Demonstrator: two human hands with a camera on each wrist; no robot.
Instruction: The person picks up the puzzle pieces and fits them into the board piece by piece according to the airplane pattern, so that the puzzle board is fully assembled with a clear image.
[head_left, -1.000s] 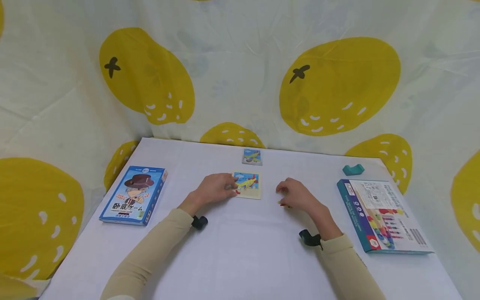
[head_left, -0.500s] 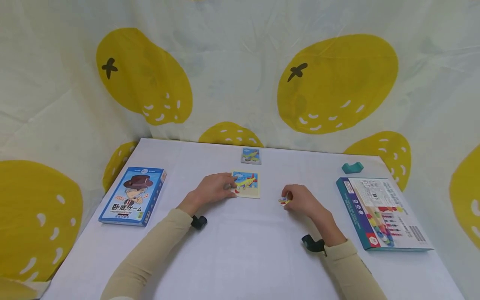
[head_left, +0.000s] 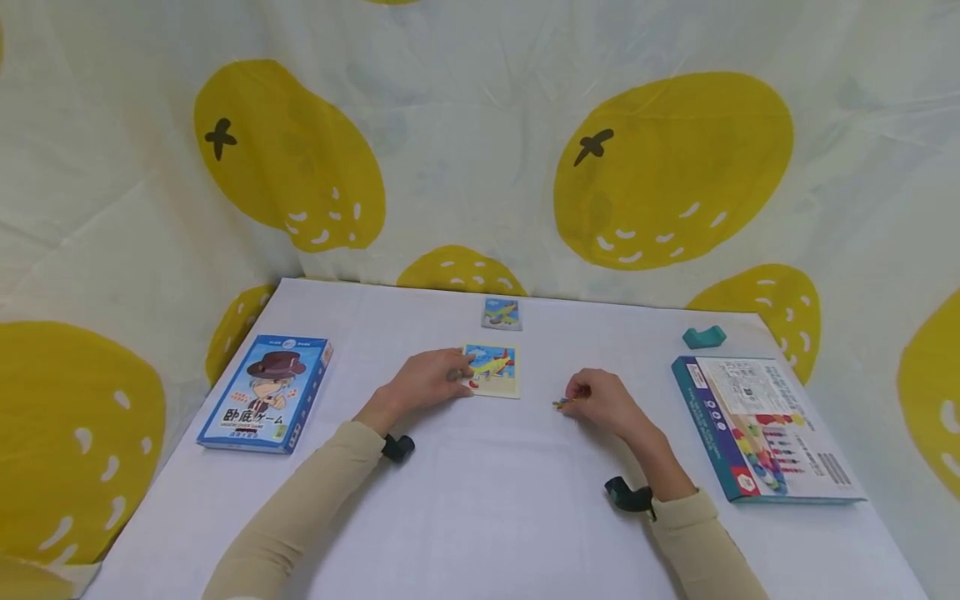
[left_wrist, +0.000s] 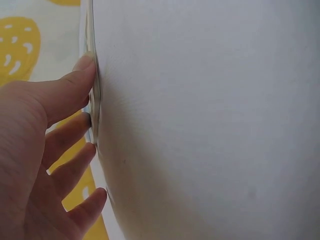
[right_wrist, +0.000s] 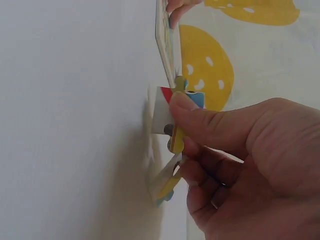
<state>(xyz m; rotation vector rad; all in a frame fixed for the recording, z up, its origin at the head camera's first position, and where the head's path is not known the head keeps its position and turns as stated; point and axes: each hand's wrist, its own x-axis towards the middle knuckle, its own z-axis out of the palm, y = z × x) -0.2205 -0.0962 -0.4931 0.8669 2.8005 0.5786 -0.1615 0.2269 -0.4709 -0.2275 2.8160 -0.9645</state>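
In the head view, a small puzzle board (head_left: 495,380) with a yellow airplane picture lies mid-table. My left hand (head_left: 433,375) rests at its left side, thumb near the front edge and fingers spread loosely along the left. The left wrist view shows that thumb on the board's rim (left_wrist: 97,110). To the right of the board, my right hand (head_left: 600,400) pinches small cardboard puzzle pieces just above the table. Up close, the thumb presses one piece (right_wrist: 162,111) with red and blue patches, while a second, yellow-marked piece (right_wrist: 167,186) shows by the lower fingers.
Behind the board lies a small airplane picture card (head_left: 502,313). A blue game box (head_left: 266,392) stands at left, a flat white-and-teal box (head_left: 772,429) at right. A teal curved block (head_left: 704,337) sits at the back right. Patterned cloth (head_left: 465,167) hangs behind the white table (head_left: 480,517).
The right hand, farther forward a second ago, has drawn slightly back and turned the pieces, which now appear nearly edge-on. The left hand stays at the board.
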